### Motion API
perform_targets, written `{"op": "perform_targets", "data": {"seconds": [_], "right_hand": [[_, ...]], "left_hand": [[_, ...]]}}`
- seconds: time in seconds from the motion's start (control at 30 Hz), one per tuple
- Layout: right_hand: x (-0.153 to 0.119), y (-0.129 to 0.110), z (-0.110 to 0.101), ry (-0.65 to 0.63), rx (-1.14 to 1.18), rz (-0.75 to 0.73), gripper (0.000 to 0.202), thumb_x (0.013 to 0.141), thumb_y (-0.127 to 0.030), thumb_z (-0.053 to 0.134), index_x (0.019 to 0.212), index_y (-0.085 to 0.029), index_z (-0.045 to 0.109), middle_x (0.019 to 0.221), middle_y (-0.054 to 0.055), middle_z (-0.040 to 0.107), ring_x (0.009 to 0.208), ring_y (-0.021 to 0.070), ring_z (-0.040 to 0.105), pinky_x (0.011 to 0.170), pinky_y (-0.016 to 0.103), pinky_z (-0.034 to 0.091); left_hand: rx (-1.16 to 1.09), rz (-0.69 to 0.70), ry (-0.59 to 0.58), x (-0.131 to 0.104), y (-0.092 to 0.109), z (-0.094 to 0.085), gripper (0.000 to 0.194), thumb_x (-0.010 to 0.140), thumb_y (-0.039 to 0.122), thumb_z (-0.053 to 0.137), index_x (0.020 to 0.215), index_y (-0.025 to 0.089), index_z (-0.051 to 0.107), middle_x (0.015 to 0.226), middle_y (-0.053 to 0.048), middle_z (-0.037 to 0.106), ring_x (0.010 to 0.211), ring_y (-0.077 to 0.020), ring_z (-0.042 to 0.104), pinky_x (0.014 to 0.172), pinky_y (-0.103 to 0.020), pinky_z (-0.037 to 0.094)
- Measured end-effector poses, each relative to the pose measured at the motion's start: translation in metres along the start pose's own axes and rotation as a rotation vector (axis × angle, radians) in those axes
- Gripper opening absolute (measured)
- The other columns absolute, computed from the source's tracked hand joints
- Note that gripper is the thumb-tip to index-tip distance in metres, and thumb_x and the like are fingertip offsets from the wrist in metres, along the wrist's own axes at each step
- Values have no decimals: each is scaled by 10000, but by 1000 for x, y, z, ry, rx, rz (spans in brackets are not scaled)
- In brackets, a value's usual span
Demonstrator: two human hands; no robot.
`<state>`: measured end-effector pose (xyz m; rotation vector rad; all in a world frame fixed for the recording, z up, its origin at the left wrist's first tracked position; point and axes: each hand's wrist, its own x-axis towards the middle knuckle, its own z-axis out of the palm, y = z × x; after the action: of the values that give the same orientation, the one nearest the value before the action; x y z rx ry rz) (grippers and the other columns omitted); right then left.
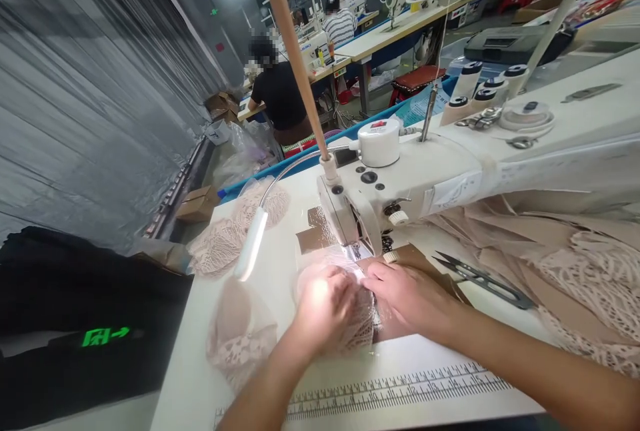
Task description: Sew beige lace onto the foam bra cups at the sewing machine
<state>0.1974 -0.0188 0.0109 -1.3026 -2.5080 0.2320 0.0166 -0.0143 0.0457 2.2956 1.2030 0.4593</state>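
A beige lace cup piece lies on the sewing machine bed, just in front of the needle and presser foot. My left hand is closed on the lace, its fingers bent and lit by the lamp. My right hand presses its fingertips together at the right edge of the same piece, close to the presser foot. Brown tape or card covers the bed beneath. The sewing machine head stands right above both hands. What the fingertips pinch is partly hidden.
Thread snips lie right of my right hand. More lace cup pieces rest at the left, near a gooseneck lamp. Lace fabric is heaped at the right. A printed ruler runs along the front edge. Two people sit farther back.
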Motion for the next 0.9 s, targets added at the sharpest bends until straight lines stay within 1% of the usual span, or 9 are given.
{"op": "perform_targets", "data": {"seconds": [0.03, 0.1, 0.17, 0.27, 0.4, 0.53, 0.63, 0.77, 0.9], "right_hand": [[-1, 0, 2, 38, -41, -16, 268, 823, -51, 418, 827, -171, 657, 792, 45, 593, 633, 149, 483, 552, 284, 311], [0, 1, 4, 100, -105, -25, 282, 793, -14, 427, 826, -174, 658, 792, 40, 602, 606, 140, 470, 537, 289, 299], [2, 2, 4, 119, -141, -3, 306, 745, 24, 437, 837, -171, 654, 803, 39, 612, 589, 133, 466, 525, 286, 297], [6, 2, 3, 87, -144, 39, 351, 696, 50, 441, 868, -169, 654, 818, 44, 630, 598, 134, 488, 524, 275, 320], [9, 3, 1, 40, -152, 93, 402, 681, 39, 441, 934, -182, 661, 835, 61, 643, 664, 170, 535, 547, 285, 362], [12, 0, -3, -25, -162, 173, 434, 705, 11, 455, 1025, -204, 652, 845, 76, 642, 627, 177, 531, 505, 278, 334], [14, -2, -4, -55, -162, 204, 432, 712, 18, 456, 1026, -206, 650, 819, 76, 636, 602, 166, 521, 488, 265, 307], [14, -2, -2, -19, -155, 165, 421, 687, 48, 454, 971, -189, 655, 831, 60, 636, 600, 151, 506, 475, 263, 277], [13, -2, 0, 27, -159, 133, 437, 662, 58, 442, 961, -173, 660, 836, 49, 631, 574, 136, 476, 472, 273, 273]], "left_hand": [[-26, 24, 24, 1, -6, -1, 279, 953, 240, 413, 835, 147, 649, 902, -103, 636, 800, -199, 572, 718, -323, 488], [8, 101, 82, 4, -16, 2, 272, 962, 235, 409, 987, 152, 666, 1074, -113, 642, 912, -220, 566, 794, -352, 492], [89, 159, 107, 8, -22, 8, 291, 966, 227, 397, 1083, 151, 652, 1138, -112, 635, 913, -231, 547, 793, -374, 495], [175, 197, 86, 15, -27, 13, 315, 970, 216, 378, 1132, 134, 635, 1099, -121, 645, 818, -219, 527, 743, -373, 495], [236, 241, 62, 24, -32, 9, 322, 973, 211, 366, 1091, 129, 654, 1001, -134, 663, 798, -216, 537, 758, -378, 483], [248, 272, 69, 30, -38, 5, 322, 973, 210, 369, 1002, 134, 681, 928, -131, 674, 791, -222, 545, 736, -378, 472], [238, 296, 63, 32, -40, 4, 310, 971, 204, 374, 1043, 151, 671, 939, -122, 677, 848, -234, 551, 768, -386, 464], [250, 306, 57, 32, -43, 2, 315, 967, 206, 373, 1078, 162, 665, 946, -121, 678, 839, -231, 547, 771, -389, 458], [274, 298, 65, 32, -45, 2, 316, 960, 203, 376, 1121, 154, 644, 1000, -129, 669, 862, -236, 542, 756, -386, 444]]}}
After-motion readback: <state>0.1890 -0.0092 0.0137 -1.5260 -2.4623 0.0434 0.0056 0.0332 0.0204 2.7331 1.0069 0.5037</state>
